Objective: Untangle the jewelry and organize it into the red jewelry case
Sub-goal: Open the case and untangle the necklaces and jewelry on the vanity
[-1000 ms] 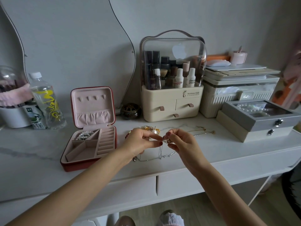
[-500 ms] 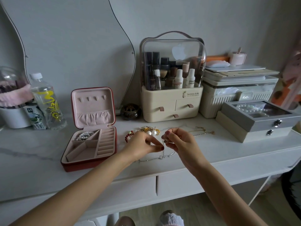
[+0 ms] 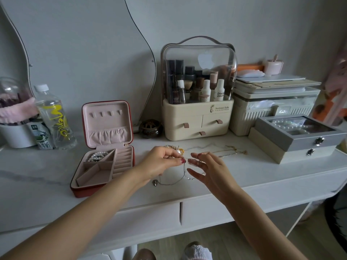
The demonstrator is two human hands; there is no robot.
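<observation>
Left hand (image 3: 161,163): fingers curled, thumb and forefinger tip pinched together on a thin silver chain (image 3: 183,174); dark red nail polish shows at the pinch.
Right hand (image 3: 212,170): fingers spread and loosely straight, palm turned toward the left hand; it grips nothing, though a loop of the chain appears to lie across its fingertips; contact is too fine to confirm.
Hands, relation: close together but apart, the chain running between them.
Silver chain: hangs down from the left pinch, then trails onto the white tabletop (image 3: 37,184) below both hands; a small dark pendant (image 3: 155,182) rests at its end, just under the left wrist.
Jewelry pile (image 3: 177,149): gold pieces and a pearl, tangled, just beyond the left hand's knuckles.
Gold necklace (image 3: 231,152): stretched on the tabletop beyond the right hand, with a second silver strand beside it.
Red jewelry case (image 3: 105,156): left of the left hand, lid upright, pink lining; four hooks and a gathered pocket in the lid.
Case contents: a pearl strand (image 3: 97,156) in the rear left compartment; ring rolls along the right side.
Cosmetic organizer (image 3: 197,91): cream base with drawers, clear dome, beyond both hands.
Grey glass-top box (image 3: 298,136): right of the right hand, pearls inside.
Water bottle (image 3: 54,117): far left of the case.
</observation>
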